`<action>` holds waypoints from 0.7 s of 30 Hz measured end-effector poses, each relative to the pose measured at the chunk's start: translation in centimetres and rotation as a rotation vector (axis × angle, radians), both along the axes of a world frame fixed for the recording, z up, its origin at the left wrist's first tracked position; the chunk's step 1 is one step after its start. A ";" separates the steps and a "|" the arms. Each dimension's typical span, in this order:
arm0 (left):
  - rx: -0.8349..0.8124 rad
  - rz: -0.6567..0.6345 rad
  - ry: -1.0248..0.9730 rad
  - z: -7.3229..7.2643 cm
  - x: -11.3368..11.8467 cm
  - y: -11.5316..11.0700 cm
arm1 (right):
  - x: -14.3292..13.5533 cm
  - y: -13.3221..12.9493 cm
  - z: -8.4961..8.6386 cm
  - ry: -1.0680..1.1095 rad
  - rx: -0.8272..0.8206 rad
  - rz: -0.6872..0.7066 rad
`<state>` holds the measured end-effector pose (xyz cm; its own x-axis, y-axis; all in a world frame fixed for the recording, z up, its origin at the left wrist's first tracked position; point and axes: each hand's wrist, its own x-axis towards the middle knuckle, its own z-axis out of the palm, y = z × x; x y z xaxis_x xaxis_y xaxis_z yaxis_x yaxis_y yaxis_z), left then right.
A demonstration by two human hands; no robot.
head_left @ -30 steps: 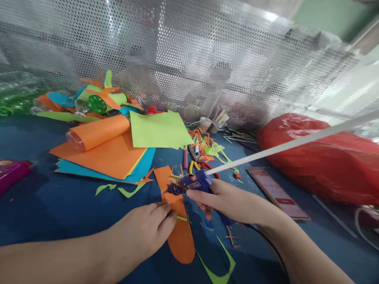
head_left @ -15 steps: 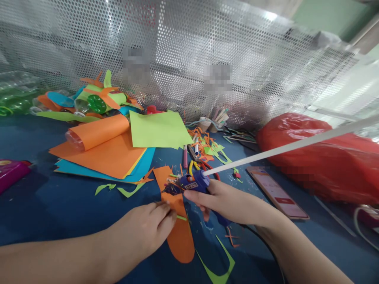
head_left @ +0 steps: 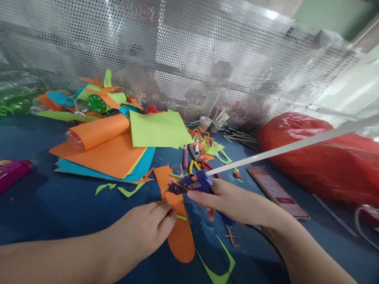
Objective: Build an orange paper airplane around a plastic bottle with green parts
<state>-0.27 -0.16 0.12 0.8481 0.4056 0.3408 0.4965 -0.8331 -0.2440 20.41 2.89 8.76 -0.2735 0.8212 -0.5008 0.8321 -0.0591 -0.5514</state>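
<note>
Glue gun, blue, white label too small to read: gripped in right hand, nozzle over orange paper strip. Strip lies on blue surface, left hand against it, fingers curled; whether pinching, cannot tell

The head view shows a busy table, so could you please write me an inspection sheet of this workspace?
Surface: blue table, pale marks right of the orange strip.
Things in use: glue gun, nozzle over the orange strip, contact unclear; white stick out its back.
Clutter: paper scraps beyond the glue gun; phone lying at right.
Left hand: fingers at the orange strip, grip unclear.
Right hand: closed around the glue gun.
Cables: black cable beside the right forearm.
Surroundings: mesh screen behind, red bag at right.
</note>
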 end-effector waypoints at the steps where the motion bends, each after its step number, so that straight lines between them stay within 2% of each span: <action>1: 0.010 -0.005 -0.011 0.0 0.0 0.0 | 0.0 0.0 0.0 -0.008 -0.006 -0.002; 9: -0.044 0.000 0.029 0.1 -0.1 -0.1 | -0.1 0.0 -0.1 -0.008 0.013 0.021; 21: -0.092 0.008 0.056 0.1 0.0 -0.1 | 1.6 0.6 0.6 -0.115 0.063 0.047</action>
